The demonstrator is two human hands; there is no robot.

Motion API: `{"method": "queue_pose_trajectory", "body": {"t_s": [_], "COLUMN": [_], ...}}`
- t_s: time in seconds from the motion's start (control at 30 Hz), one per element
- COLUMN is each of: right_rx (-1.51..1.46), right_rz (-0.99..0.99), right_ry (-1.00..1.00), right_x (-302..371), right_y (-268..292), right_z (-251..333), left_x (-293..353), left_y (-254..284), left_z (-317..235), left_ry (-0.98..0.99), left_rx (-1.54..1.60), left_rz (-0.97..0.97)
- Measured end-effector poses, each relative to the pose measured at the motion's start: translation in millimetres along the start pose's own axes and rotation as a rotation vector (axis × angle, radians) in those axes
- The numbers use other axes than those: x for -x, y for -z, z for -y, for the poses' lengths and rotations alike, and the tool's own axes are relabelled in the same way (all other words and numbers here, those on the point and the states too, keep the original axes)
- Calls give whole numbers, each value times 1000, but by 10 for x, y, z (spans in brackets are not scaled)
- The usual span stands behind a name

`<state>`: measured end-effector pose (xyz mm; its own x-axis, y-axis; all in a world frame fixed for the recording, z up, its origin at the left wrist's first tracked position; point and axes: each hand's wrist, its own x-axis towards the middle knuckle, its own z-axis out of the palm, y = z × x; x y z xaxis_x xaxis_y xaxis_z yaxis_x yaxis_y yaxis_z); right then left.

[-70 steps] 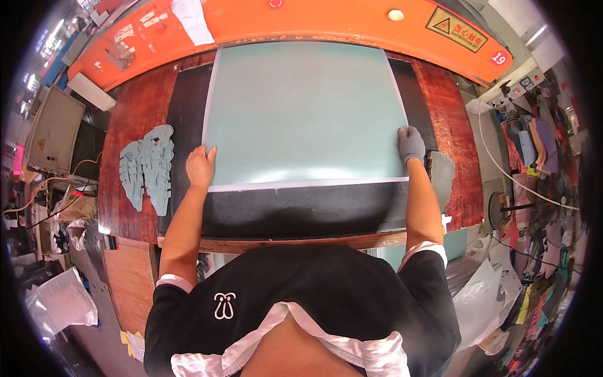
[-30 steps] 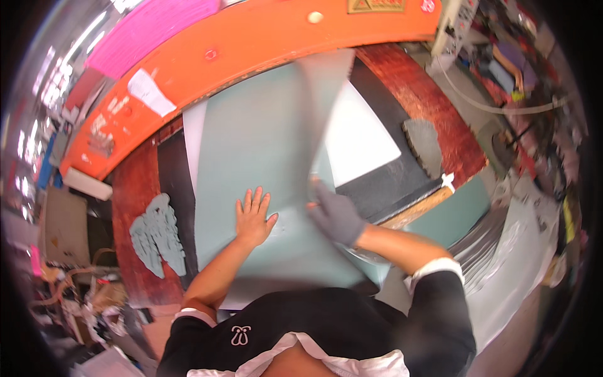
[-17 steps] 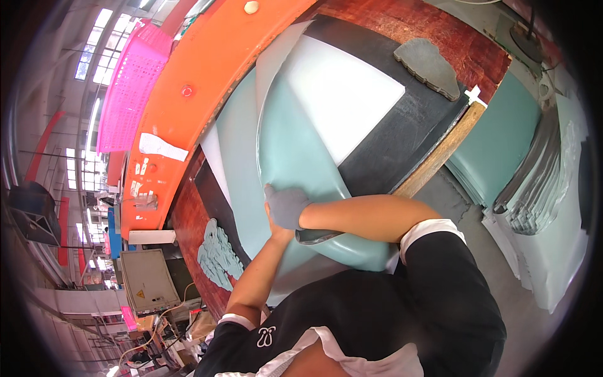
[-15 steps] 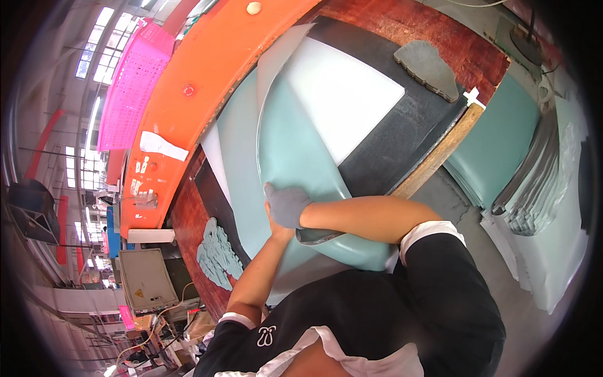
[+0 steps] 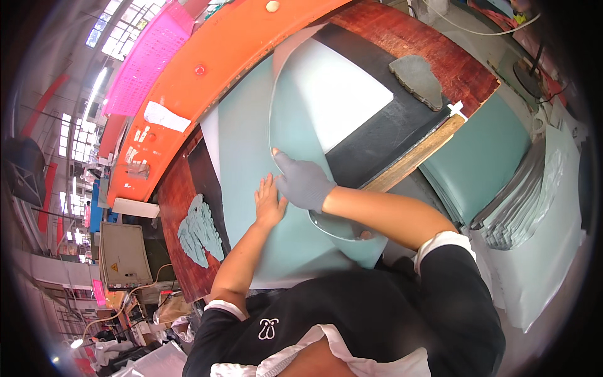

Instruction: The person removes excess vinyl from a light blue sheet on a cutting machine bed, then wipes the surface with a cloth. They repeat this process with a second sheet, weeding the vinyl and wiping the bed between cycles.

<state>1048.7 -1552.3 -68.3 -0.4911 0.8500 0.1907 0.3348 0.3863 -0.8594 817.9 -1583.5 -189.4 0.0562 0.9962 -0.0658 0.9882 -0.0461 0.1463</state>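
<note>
A large teal sheet lies across the worktable, and a curled layer of teal sheet rises along its right side. My bare left hand rests flat on the lower sheet with its fingers spread. Close beside it, my right hand, in a grey glove with a bare fingertip showing, closes on the curled layer's edge. Its lower fingers are hidden. Beyond the curl lies a white sheet on a black board.
An orange machine beam spans the table's far left side. Teal crumpled scraps and a grey rounded piece lie on the red-brown tabletop. A wooden strip edges the right side, beside stacked teal sheets. A pink basket stands behind.
My hands have separated: the left now lies flat on the sheet, and the gloved right has moved slightly right and up. The curled layer's lower part has shifted and opened. My view has shifted.
</note>
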Motion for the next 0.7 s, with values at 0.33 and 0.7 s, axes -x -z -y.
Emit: {"method": "queue_pose_trajectory", "body": {"t_s": [0.33,0.7], "right_rx": [4,-242], "right_rz": [143,268], "right_ry": [162,211], "right_x": [1215,1545], "right_y": [-269,-255], "right_z": [154,-43], "left_x": [-615,-449], "left_y": [1514,1131], "left_z": [-1458,-597], "left_ry": [-42,466], "left_rx": [423,1224], "left_rz": [-138,-335]}}
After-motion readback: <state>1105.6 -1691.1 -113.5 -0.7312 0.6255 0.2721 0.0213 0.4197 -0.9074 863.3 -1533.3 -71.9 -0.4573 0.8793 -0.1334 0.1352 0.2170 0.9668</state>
